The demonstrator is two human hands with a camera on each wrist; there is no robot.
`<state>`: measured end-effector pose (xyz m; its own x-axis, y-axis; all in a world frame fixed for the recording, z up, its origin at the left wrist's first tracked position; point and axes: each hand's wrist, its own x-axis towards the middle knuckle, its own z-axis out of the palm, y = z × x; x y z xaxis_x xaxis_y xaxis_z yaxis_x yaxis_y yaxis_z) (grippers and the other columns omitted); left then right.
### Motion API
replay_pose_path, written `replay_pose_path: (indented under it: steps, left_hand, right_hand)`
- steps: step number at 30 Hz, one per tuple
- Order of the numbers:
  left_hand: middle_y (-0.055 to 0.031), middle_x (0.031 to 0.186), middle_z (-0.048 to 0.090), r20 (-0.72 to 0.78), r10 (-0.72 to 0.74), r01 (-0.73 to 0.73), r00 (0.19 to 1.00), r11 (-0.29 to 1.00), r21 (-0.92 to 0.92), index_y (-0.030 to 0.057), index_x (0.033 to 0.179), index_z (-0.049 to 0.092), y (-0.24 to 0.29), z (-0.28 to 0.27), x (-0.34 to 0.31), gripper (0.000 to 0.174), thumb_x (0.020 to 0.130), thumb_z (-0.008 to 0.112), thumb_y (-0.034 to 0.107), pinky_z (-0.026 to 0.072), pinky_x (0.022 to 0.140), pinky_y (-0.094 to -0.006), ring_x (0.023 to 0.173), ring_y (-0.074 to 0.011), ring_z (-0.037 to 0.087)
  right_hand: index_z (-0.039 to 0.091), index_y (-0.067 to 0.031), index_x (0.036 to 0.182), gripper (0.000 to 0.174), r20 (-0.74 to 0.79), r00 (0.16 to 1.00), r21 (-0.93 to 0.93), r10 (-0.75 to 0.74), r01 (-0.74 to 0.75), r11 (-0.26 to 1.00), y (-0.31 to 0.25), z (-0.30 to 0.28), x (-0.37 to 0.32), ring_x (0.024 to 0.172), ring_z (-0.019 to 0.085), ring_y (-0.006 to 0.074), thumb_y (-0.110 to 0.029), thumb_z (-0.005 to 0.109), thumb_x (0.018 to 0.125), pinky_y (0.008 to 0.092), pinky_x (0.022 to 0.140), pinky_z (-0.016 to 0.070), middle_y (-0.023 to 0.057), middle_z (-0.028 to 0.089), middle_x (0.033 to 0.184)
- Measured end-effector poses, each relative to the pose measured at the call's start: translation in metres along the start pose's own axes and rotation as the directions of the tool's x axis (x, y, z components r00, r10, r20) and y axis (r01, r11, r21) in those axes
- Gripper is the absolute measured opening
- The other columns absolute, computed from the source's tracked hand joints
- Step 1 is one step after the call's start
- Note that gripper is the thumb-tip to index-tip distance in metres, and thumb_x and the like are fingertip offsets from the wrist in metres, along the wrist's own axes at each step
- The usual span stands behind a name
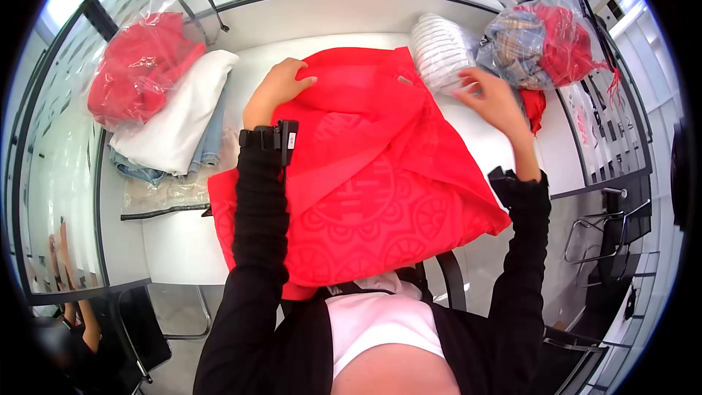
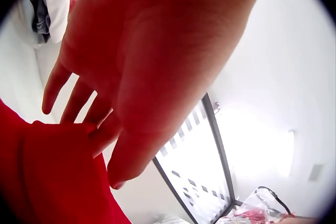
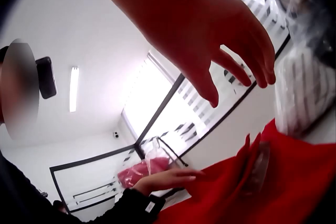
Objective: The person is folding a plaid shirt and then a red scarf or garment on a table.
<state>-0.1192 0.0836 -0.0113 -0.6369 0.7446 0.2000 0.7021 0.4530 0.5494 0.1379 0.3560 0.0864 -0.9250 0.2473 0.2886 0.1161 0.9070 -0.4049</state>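
Note:
A large red cloth (image 1: pixel 365 212) with tone-on-tone round patterns lies across the table in front of me, one part folded over on top. At its upper left edge is my left hand (image 1: pixel 281 86), fingers extended; in the left wrist view the fingertips of this hand (image 2: pixel 142 71) overlap the red cloth (image 2: pixel 63 171). My right hand (image 1: pixel 491 99) hovers off the cloth's upper right side, fingers loosely bent and holding nothing. In the right wrist view, that hand (image 3: pixel 210 40) hangs above the red cloth (image 3: pixel 294 171), apart from it. A small pale tag (image 1: pixel 405 80) shows near the cloth's top edge.
A striped white bundle in clear plastic (image 1: pixel 439 51) lies beyond my right hand, with bagged red and plaid clothes (image 1: pixel 545 40) farther right. On the left are a bagged red garment (image 1: pixel 142 66), folded white cloth (image 1: pixel 172 117) and jeans (image 1: pixel 210 143). Low walls (image 1: pixel 329 14) edge the table.

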Motion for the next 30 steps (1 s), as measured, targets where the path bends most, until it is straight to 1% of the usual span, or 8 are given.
replay_pose_path:
  steps: [1, 4, 10, 14, 20, 26, 28, 30]
  left_hand:
    - [-0.0182, 0.109, 0.057, 0.003, 0.017, -0.017, 1.000, 1.000, 0.008, -0.0017, 0.106, 0.058, -0.001, -0.001, 0.000, 0.043, 0.078, 0.061, 0.031, 0.0424, 0.087, -0.0362, 0.101, -0.0332, 0.054]
    - [-0.0166, 0.112, 0.056, 0.030, 0.022, -0.023, 0.999, 1.000, 0.011, 0.0000, 0.109, 0.057, -0.002, -0.001, 0.001, 0.040, 0.080, 0.060, 0.028, 0.0421, 0.088, -0.0350, 0.103, -0.0321, 0.053]
    - [-0.0177, 0.111, 0.055, 0.026, 0.046, -0.047, 0.999, 0.999, 0.006, -0.0003, 0.108, 0.057, 0.001, 0.002, 0.000, 0.039, 0.078, 0.060, 0.025, 0.0425, 0.088, -0.0365, 0.102, -0.0326, 0.053]
    - [-0.0168, 0.110, 0.056, 0.023, 0.048, -0.048, 0.999, 0.999, 0.021, 0.0008, 0.107, 0.057, 0.001, 0.002, 0.001, 0.036, 0.079, 0.059, 0.023, 0.0429, 0.087, -0.0364, 0.101, -0.0324, 0.053]
    - [-0.0161, 0.109, 0.056, 0.031, 0.055, -0.056, 0.998, 0.997, 0.051, 0.0022, 0.106, 0.058, -0.003, 0.002, 0.001, 0.032, 0.079, 0.057, 0.019, 0.0428, 0.087, -0.0363, 0.101, -0.0320, 0.053]
    - [-0.0151, 0.112, 0.055, 0.174, 0.040, -0.057, 0.984, 0.994, 0.094, 0.0121, 0.113, 0.057, 0.003, -0.003, 0.003, 0.035, 0.078, 0.055, 0.009, 0.0418, 0.089, -0.0357, 0.101, -0.0325, 0.052]
    - [-0.0151, 0.112, 0.055, 0.258, 0.028, -0.050, 0.966, 0.996, 0.079, 0.0151, 0.115, 0.056, 0.013, -0.008, 0.000, 0.038, 0.077, 0.053, 0.007, 0.0417, 0.089, -0.0360, 0.101, -0.0325, 0.052]
    - [-0.0153, 0.112, 0.055, 0.348, 0.039, -0.057, 0.937, 0.998, 0.041, 0.0175, 0.116, 0.056, 0.021, -0.014, -0.002, 0.042, 0.077, 0.051, 0.004, 0.0414, 0.089, -0.0363, 0.101, -0.0321, 0.052]
  right_hand:
    - [0.060, -0.0002, 0.093, 0.037, 0.037, 0.999, 0.071, -0.031, 0.028, 0.997, -0.001, 0.017, 0.003, 0.068, 0.062, 0.0227, -0.029, 0.070, 0.072, 0.0321, 0.063, 0.0482, 0.0126, 0.064, 0.078]
    - [0.061, 0.0031, 0.090, 0.038, 0.117, 0.992, 0.005, -0.045, 0.045, 0.999, -0.013, 0.046, 0.016, 0.068, 0.062, 0.0223, -0.030, 0.069, 0.074, 0.0300, 0.063, 0.0479, 0.0141, 0.063, 0.076]
    - [0.061, 0.0039, 0.081, 0.049, 0.185, 0.978, -0.155, 0.097, -0.069, 0.985, 0.000, 0.076, 0.027, 0.063, 0.059, 0.0279, -0.044, 0.069, 0.070, 0.0348, 0.059, 0.0450, 0.0172, 0.060, 0.068]
    - [0.053, 0.0019, 0.088, 0.045, 0.129, 0.983, -0.004, 0.132, -0.132, 0.991, -0.005, 0.079, 0.021, 0.068, 0.058, 0.0346, -0.032, 0.074, 0.067, 0.0394, 0.060, 0.0440, 0.0203, 0.059, 0.074]
    - [0.050, 0.0022, 0.093, 0.042, 0.023, 0.998, 0.042, 0.065, -0.066, 0.997, -0.019, 0.088, 0.015, 0.075, 0.058, 0.0370, -0.024, 0.073, 0.069, 0.0394, 0.066, 0.0450, 0.0204, 0.058, 0.078]
    - [0.054, 0.0014, 0.095, 0.031, 0.118, 0.940, 0.242, -0.319, 0.284, 0.928, -0.069, 0.047, -0.028, 0.079, 0.055, 0.0354, -0.014, 0.068, 0.072, 0.0371, 0.068, 0.0445, 0.0177, 0.056, 0.084]
    - [0.054, 0.0008, 0.094, 0.027, 0.231, 0.898, 0.296, -0.374, 0.301, 0.907, -0.082, 0.029, -0.052, 0.077, 0.053, 0.0335, -0.011, 0.066, 0.073, 0.0358, 0.066, 0.0439, 0.0162, 0.052, 0.083]
    - [0.054, -0.0002, 0.094, 0.025, 0.226, 0.885, 0.373, -0.408, 0.308, 0.875, -0.079, 0.024, -0.078, 0.074, 0.051, 0.0313, -0.008, 0.065, 0.073, 0.0346, 0.063, 0.0430, 0.0133, 0.048, 0.082]
